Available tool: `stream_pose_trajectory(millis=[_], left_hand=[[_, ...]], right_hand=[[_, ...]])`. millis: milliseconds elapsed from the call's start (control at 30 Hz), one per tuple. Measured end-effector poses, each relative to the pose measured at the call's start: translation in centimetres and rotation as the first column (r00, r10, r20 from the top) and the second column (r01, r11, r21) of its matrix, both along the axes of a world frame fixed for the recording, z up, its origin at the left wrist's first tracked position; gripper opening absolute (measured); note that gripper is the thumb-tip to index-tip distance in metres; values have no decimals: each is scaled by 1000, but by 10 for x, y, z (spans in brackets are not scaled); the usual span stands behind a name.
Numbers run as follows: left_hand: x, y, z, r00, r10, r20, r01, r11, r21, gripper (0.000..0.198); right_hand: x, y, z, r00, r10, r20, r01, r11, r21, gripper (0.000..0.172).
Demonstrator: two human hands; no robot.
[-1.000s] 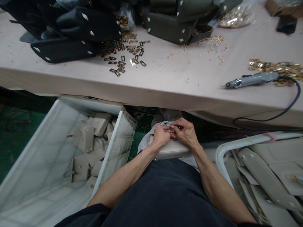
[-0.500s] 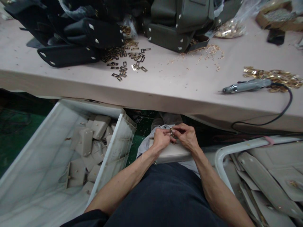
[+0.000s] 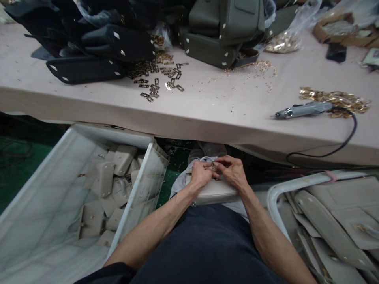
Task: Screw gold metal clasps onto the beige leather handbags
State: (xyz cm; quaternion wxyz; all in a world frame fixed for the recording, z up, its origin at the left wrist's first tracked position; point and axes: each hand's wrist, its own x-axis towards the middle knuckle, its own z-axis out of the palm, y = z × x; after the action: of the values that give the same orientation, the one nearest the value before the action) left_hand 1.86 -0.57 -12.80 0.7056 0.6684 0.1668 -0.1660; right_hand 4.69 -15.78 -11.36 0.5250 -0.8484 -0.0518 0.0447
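Observation:
A light beige bag (image 3: 217, 191) lies across my lap below both hands. My left hand (image 3: 202, 173) and my right hand (image 3: 232, 170) meet above it, fingers pinched together around a small metal fitting (image 3: 213, 166). The fitting is gold-toned, and its exact shape is too small and too covered by fingers to make out. Part of the bag's upper face is hidden under the hands.
Left of me stands a white plastic bin (image 3: 139, 197) holding several beige bag pieces (image 3: 102, 179). Another white bin (image 3: 274, 197) on the right holds flat beige parts (image 3: 334, 225). On the table (image 3: 207, 106) are an electric screwdriver (image 3: 308, 110), loose buckles (image 3: 154, 92), black bags (image 3: 85, 70) and dark green bags (image 3: 207, 49).
Both hands stay close together at the fitting, with only slight finger movement. The whole view has shifted a little.

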Motion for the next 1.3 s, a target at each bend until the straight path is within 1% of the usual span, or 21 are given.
stream_pose_trajectory(millis=[133, 233, 333, 433, 500, 567, 633, 767, 867, 967, 1067, 1100, 1167, 1300], left_hand=[[-2, 3, 1, 999, -34, 28, 32, 998, 57, 33], [-3, 6, 0, 997, -64, 53, 58, 993, 100, 30], [-3, 7, 0, 994, -80, 78, 70, 990, 125, 26], [-3, 6, 3, 993, -86, 76, 76, 989, 128, 28], [-2, 5, 7, 994, -94, 63, 84, 986, 146, 29], [-2, 5, 10, 992, -110, 62, 96, 978, 187, 28], [-2, 5, 11, 988, -135, 79, 115, 968, 225, 26], [-4, 3, 11, 968, -183, 172, 133, 955, 264, 23], [-7, 1, 14, 944, -224, 243, 128, 926, 357, 24], [-8, 0, 17, 928, -267, 259, 128, 883, 452, 20], [-6, 0, 18, 923, -280, 266, 117, 860, 497, 17], [-4, 1, 18, 923, -276, 267, 115, 861, 495, 16], [-1, 2, 20, 932, -265, 248, 131, 883, 450, 14], [3, 6, 28, 949, -249, 194, 193, 944, 269, 15]], right_hand=[[2, 2, 5, 997, 40, -62, -39, 999, 24, 25], [3, 3, 7, 995, 60, -79, -57, 998, 38, 25], [4, 3, 4, 996, 44, -84, -40, 998, 38, 23], [5, -1, -2, 991, 44, -129, -36, 997, 65, 24], [5, -4, -5, 988, 90, -124, -83, 995, 63, 27], [7, -6, -5, 983, 168, -72, -166, 986, 29, 28], [8, -7, -4, 976, 217, -14, -217, 976, -14, 26], [10, -5, -1, 983, 182, 26, -181, 983, -25, 23], [10, -5, 0, 987, 160, 9, -161, 987, 2, 22], [9, -5, -1, 990, 141, -20, -140, 990, 26, 23], [9, -6, -3, 990, 134, -37, -132, 990, 41, 23], [10, -6, -3, 990, 136, -36, -134, 990, 46, 23], [10, -7, -2, 990, 136, -28, -134, 990, 52, 22], [9, -6, 8, 992, 122, -19, -121, 990, 69, 20]])
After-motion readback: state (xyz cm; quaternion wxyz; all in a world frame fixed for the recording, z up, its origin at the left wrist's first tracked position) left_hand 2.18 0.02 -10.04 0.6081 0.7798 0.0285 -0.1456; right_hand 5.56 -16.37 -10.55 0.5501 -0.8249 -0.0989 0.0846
